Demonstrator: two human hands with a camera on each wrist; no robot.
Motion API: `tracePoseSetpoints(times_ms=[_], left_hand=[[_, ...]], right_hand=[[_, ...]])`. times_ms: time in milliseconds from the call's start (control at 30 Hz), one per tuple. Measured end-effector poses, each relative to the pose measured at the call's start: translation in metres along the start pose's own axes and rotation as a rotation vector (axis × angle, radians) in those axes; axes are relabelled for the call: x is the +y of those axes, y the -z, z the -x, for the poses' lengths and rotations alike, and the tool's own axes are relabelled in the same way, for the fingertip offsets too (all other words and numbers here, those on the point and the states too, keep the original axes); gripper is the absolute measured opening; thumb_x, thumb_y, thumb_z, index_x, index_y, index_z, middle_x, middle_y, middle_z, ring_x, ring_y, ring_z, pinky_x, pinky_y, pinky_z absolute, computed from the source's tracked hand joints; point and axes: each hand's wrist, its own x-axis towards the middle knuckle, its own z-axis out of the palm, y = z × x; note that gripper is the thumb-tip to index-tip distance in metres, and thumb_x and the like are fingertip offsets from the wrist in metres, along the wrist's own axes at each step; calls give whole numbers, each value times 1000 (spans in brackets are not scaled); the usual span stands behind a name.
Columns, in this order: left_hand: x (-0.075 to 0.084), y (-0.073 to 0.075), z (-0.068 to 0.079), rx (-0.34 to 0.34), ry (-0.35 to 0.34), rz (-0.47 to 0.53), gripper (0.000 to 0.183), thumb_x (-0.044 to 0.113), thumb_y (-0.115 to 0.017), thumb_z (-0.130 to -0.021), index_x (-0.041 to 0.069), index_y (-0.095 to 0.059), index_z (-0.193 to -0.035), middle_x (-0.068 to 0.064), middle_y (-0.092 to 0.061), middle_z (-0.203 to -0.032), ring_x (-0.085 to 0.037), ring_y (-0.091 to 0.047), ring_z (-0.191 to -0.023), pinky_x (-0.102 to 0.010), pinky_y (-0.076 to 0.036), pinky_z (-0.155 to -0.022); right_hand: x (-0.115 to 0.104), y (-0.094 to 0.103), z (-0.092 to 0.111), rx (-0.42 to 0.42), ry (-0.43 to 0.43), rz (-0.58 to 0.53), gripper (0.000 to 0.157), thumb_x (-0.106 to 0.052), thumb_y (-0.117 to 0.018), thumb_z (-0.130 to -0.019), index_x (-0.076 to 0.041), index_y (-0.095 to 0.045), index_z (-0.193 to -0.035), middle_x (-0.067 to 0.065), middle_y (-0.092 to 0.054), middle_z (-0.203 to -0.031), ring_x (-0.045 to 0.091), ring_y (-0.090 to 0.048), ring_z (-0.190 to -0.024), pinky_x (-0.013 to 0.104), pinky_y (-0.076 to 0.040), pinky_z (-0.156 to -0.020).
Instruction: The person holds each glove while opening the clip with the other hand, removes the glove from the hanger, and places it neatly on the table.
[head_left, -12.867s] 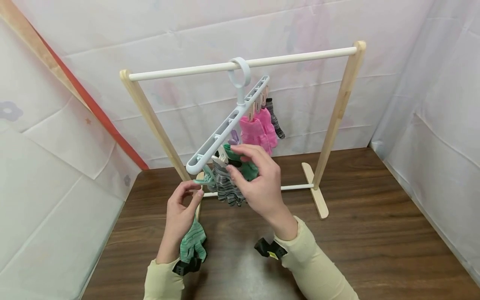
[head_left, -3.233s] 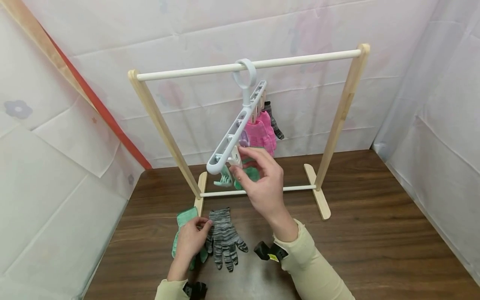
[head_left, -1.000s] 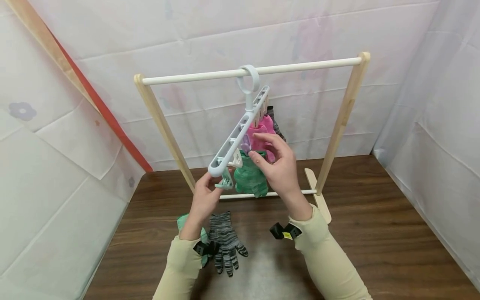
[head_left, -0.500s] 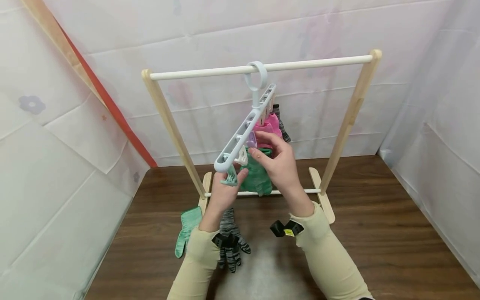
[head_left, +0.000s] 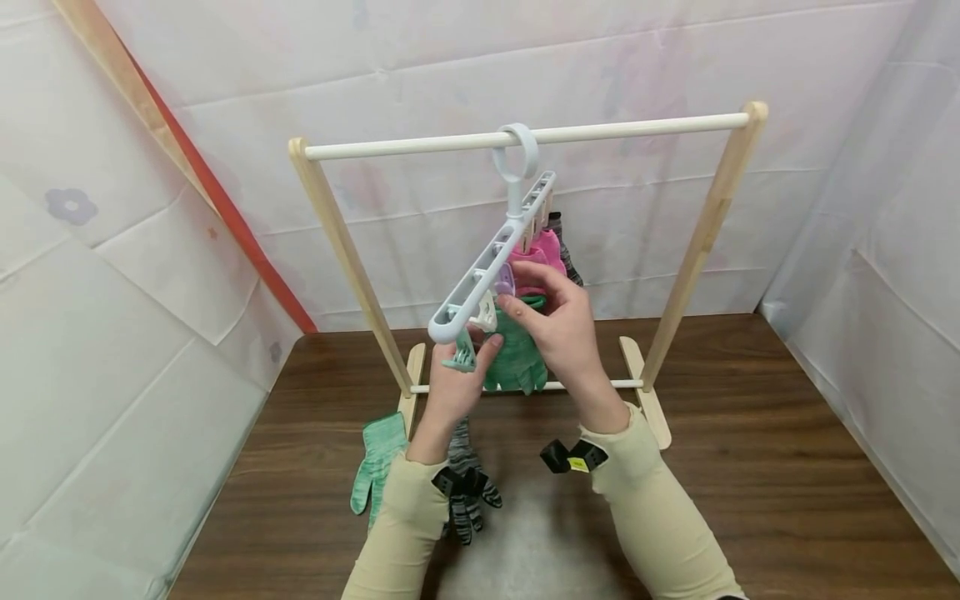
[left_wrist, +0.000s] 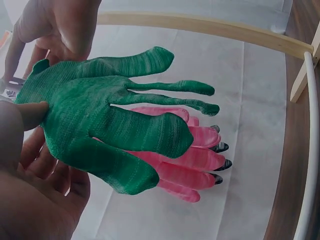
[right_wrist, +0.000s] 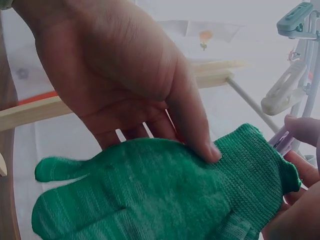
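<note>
My left hand (head_left: 453, 387) holds a green knit glove (left_wrist: 75, 110) near its cuff, thumb on the front and fingers behind. With my right hand (head_left: 566, 333) I pinch the purple clothespin (head_left: 505, 279) at that glove's cuff. The glove's cuff is still at the clothespin (right_wrist: 282, 141), its fingers hanging down. Both belong to a pale blue clip hanger (head_left: 480, 283) hooked over the rack's top rod. Nearer me on the hanger are a white clothespin (head_left: 486, 314) and a mint clothespin (head_left: 462, 357), neither with a glove in it.
Pink gloves (head_left: 543, 250) and a dark striped glove (head_left: 566, 250) hang farther back. On the dark wood table (head_left: 750, 475) lie a mint glove (head_left: 378, 458) and a grey striped glove (head_left: 465, 492), partly under my left forearm. The wooden rack (head_left: 720, 208) stands around the hanger.
The grey striped glove, earlier hanging, now lies on the table. My right hand has gone from the white clothespin to the purple one; my left has risen from the table to the green glove.
</note>
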Motion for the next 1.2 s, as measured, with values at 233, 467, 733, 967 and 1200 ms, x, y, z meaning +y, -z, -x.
tracePoseSetpoints(times_ms=[233, 467, 733, 967, 1200], left_hand=[[29, -1, 2, 30, 14, -22, 11, 1, -69, -92, -4, -59, -90, -4, -54, -72, -10, -45, -63, -27, -39, -62], [4, 1, -1, 53, 3, 2, 19, 17, -76, -90, 1, -65, -90, -7, -66, -82, -14, -54, -71, -28, -44, -66], [7, 2, 2, 72, 64, -17, 16, 14, -77, -89, 2, -67, -90, -1, -60, -76, -16, -47, -66, -28, -39, -63], [4, 1, 2, 66, 68, -4, 18, 17, -76, -90, 2, -67, -89, 0, -60, -77, -16, -48, -68, -28, -40, -62], [0, 3, 3, 52, 61, -41, 17, 19, -76, -90, 6, -67, -85, -1, -60, -77, -17, -48, -67, -29, -40, -63]], right_hand=[[-5, -1, -1, 6, -15, 17, 37, 2, -77, -84, 3, -67, -120, 13, -68, -105, 23, -63, -97, 27, -53, -74], [-5, -3, -2, 32, 15, 46, 35, 3, -78, -83, 4, -68, -117, 14, -69, -101, 22, -65, -92, 26, -53, -71], [-7, -4, -3, 47, 22, 79, 33, 1, -78, -83, 4, -68, -115, 14, -70, -102, 21, -66, -90, 28, -54, -75], [-5, -3, -5, 48, 18, 98, 31, -1, -78, -84, 4, -68, -114, 14, -69, -103, 21, -64, -89, 30, -53, -76], [-8, -4, -6, 41, 24, 124, 32, -3, -79, -85, 3, -68, -114, 13, -69, -100, 21, -65, -88, 31, -54, -75]])
